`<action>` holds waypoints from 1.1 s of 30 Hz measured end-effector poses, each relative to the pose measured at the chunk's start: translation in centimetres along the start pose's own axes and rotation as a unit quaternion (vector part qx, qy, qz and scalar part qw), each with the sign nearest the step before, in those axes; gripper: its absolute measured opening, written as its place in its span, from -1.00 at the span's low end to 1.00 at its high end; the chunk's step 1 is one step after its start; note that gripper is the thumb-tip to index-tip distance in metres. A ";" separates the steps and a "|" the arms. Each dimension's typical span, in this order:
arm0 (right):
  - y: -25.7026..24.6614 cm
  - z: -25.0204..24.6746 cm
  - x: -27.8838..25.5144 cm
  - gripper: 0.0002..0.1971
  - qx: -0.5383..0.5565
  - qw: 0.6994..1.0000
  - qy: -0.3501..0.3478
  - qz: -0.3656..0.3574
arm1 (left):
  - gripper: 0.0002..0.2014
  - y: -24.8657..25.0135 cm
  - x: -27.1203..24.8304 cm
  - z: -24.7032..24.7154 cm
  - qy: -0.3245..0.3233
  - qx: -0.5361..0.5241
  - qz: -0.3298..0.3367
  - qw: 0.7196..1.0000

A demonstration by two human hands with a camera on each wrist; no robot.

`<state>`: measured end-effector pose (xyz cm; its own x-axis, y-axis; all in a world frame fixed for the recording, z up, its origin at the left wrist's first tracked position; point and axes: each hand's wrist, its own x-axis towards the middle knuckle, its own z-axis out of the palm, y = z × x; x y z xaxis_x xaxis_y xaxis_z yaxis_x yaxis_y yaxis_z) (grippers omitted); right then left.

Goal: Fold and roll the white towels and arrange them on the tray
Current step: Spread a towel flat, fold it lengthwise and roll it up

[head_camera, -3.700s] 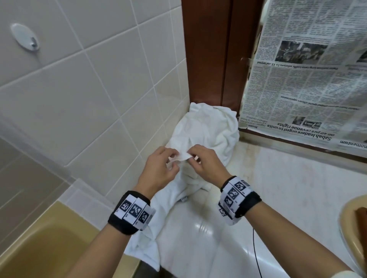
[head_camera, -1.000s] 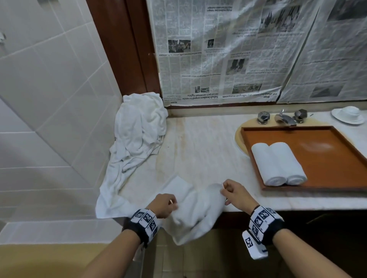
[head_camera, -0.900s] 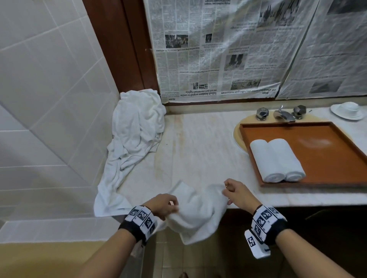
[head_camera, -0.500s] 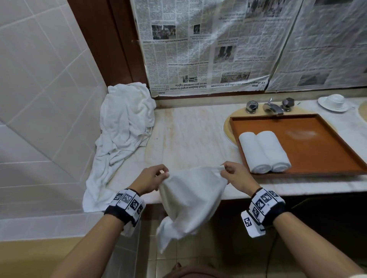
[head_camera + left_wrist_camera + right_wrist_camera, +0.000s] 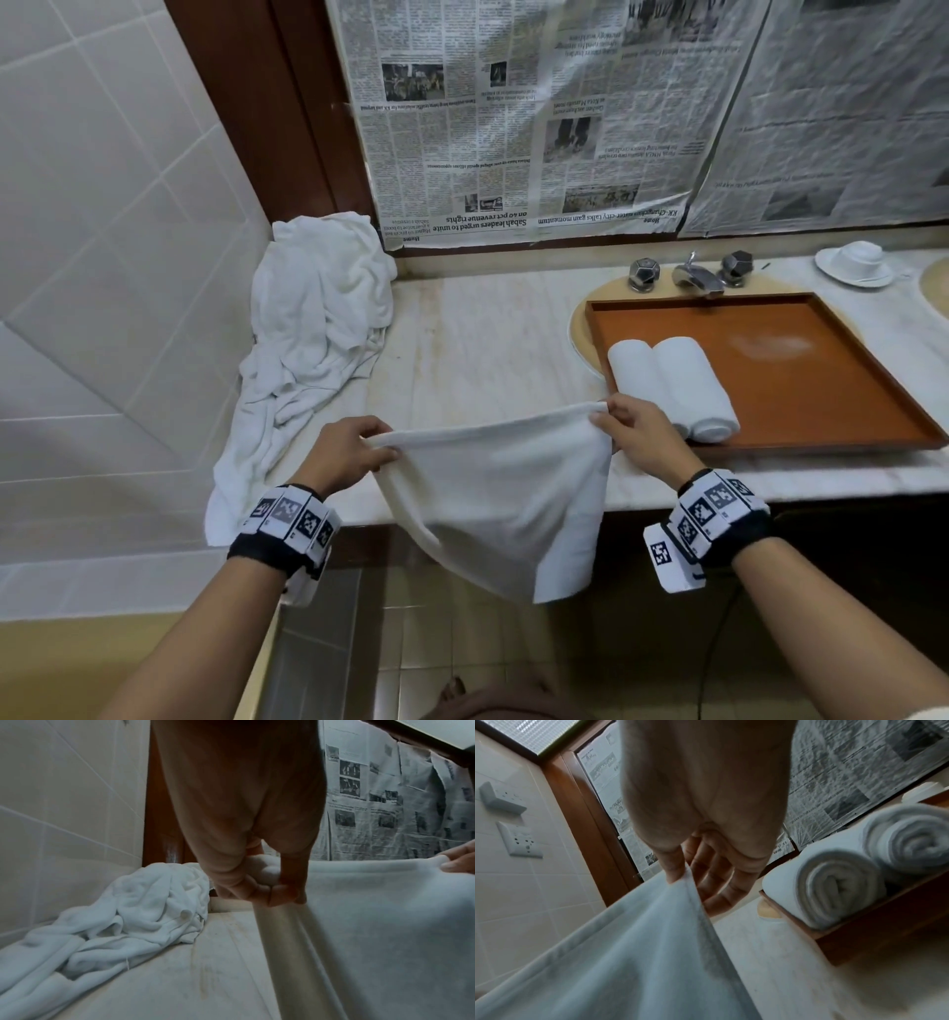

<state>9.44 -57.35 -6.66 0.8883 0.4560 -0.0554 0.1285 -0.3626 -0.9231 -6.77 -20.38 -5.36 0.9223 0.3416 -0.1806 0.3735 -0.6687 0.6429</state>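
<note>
A white towel [image 5: 503,493] hangs stretched between my hands over the counter's front edge. My left hand [image 5: 354,447] pinches its left top corner, and the left wrist view shows the cloth bunched in the curled fingers [image 5: 259,888]. My right hand [image 5: 624,429] pinches the right top corner between thumb and fingers [image 5: 677,870]. Two rolled white towels [image 5: 672,385] lie side by side at the left end of the brown tray [image 5: 842,406], close to my right hand. The rolls' spiral ends [image 5: 834,888] face the right wrist camera.
A heap of unfolded white towels [image 5: 313,334] sits in the counter's back left corner and trails over the edge. The marble counter [image 5: 477,354] lies between heap and tray. A tap [image 5: 693,275] and a white dish [image 5: 855,262] stand behind the tray. Newspaper [image 5: 539,118] covers the wall behind.
My hands have moved apart and lifted, pulling the crumpled towel out flat so that its top edge is taut. The heap and the tray stay as they were.
</note>
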 end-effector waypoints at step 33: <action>-10.8 -4.8 16.1 -0.70 -0.022 0.998 0.046 -0.038 | -0.94 6.8 12.8 -11.3 0.207 -0.068 0.061 0.974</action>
<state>24.49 -49.97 4.21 0.9116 0.4078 0.0521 0.2154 -0.3658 -0.9054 6.45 -13.12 5.16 0.8300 0.5203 0.2010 0.2210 -0.6376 0.7380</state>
